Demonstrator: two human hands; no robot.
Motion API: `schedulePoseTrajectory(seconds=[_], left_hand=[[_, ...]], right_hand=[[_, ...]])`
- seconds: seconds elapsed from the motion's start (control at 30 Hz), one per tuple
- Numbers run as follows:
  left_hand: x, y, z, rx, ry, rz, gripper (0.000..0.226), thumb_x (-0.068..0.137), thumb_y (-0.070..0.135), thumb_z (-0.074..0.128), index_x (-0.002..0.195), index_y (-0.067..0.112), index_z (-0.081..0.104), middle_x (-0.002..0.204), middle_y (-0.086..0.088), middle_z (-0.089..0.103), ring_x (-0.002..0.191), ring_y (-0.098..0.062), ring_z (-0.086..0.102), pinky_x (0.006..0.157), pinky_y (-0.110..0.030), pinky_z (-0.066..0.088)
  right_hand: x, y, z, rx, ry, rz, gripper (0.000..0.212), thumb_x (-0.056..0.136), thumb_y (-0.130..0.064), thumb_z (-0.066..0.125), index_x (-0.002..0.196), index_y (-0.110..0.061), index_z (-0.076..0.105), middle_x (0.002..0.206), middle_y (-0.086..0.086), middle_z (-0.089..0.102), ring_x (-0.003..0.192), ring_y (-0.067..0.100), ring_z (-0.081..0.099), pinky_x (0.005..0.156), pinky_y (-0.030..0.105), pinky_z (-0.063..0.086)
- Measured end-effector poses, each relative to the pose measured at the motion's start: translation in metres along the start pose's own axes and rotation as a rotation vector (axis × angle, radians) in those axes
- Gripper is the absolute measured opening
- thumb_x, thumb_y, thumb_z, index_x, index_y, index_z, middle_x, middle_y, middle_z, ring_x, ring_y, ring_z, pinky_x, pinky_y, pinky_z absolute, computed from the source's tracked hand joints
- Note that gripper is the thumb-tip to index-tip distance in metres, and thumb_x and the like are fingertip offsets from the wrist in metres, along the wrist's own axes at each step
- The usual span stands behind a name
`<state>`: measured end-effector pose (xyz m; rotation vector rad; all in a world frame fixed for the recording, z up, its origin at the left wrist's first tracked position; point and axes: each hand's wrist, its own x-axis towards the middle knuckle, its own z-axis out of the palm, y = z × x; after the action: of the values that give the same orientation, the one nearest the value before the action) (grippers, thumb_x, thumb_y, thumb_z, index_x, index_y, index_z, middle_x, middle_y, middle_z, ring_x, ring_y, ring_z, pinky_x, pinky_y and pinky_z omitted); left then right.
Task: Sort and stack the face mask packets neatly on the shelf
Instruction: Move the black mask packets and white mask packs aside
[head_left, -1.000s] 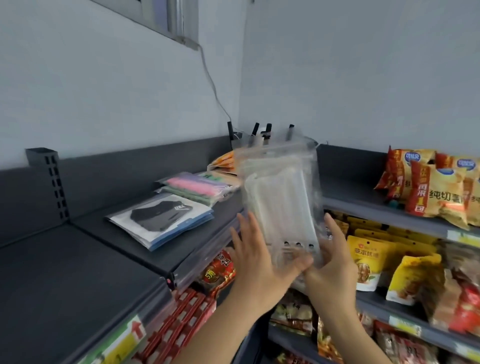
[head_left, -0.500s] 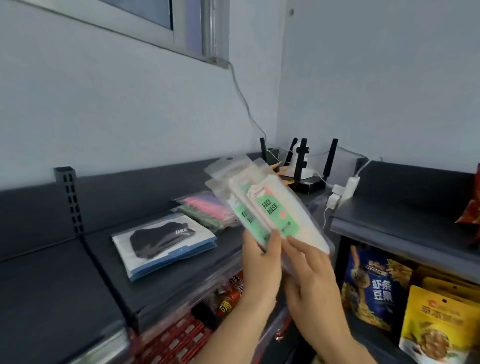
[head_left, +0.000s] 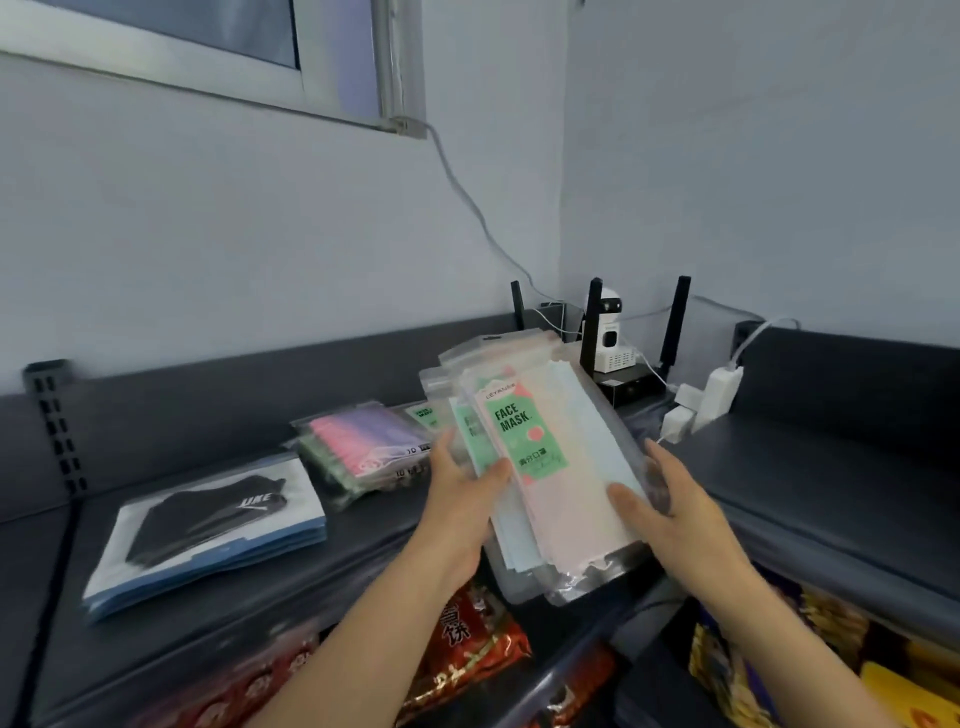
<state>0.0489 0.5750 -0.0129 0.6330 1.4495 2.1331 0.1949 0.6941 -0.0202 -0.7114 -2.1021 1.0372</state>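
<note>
Both hands hold a fanned bundle of clear face mask packets with green "FACE MASK" labels, above the front edge of the dark shelf. My left hand grips the bundle's left edge, thumb on the front. My right hand grips its right edge, thumb across the front. On the shelf lies a stack of black-mask packets at the left. A stack of pink, purple and green mask packets lies beside it, just behind my left hand.
A router with black antennas, a small white camera and white plugs sit in the shelf corner. A cable runs up the wall to the window. Snack bags fill the lower shelves.
The view has swung left and moved closer to the shelf. The bundle turned from its clear back to its labelled front, then came lower and nearer between both hands.
</note>
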Motion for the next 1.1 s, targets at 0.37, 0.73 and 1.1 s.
schedulePoseTrajectory(seconds=[0.37,0.73,1.1], left_hand=[[0.090,0.034,-0.002,0.375,-0.083,0.280,0.081,0.091,0.013,0.060,0.147,0.033,0.006,0.140,0.007,0.043,0.118,-0.011,0.050,0.099,-0.033,0.046],[0.178,0.068,-0.011,0.672,-0.022,0.398,0.086,0.090,0.006,0.059,0.150,0.025,-0.001,0.128,0.001,0.054,0.110,-0.014,0.057,0.092,-0.030,0.048],[0.186,0.026,-0.020,0.900,-0.034,0.262,0.070,0.089,0.001,0.055,0.145,0.020,0.018,0.137,-0.003,0.049,0.118,-0.017,0.053,0.092,-0.026,0.040]], right_hand=[[0.099,-0.007,0.054,0.210,0.011,-0.135,0.084,0.079,-0.009,0.072,0.146,-0.028,0.026,0.113,-0.022,0.053,0.087,0.003,0.062,0.065,0.017,0.052],[0.191,-0.025,0.092,0.169,0.141,-0.322,0.095,0.083,0.008,0.061,0.148,-0.037,0.008,0.141,0.005,0.046,0.125,0.019,0.049,0.104,0.034,0.042],[0.206,0.009,0.108,0.347,-0.125,-0.141,0.091,0.087,0.014,0.049,0.145,-0.042,0.007,0.141,-0.009,0.041,0.129,0.010,0.043,0.099,0.025,0.037]])
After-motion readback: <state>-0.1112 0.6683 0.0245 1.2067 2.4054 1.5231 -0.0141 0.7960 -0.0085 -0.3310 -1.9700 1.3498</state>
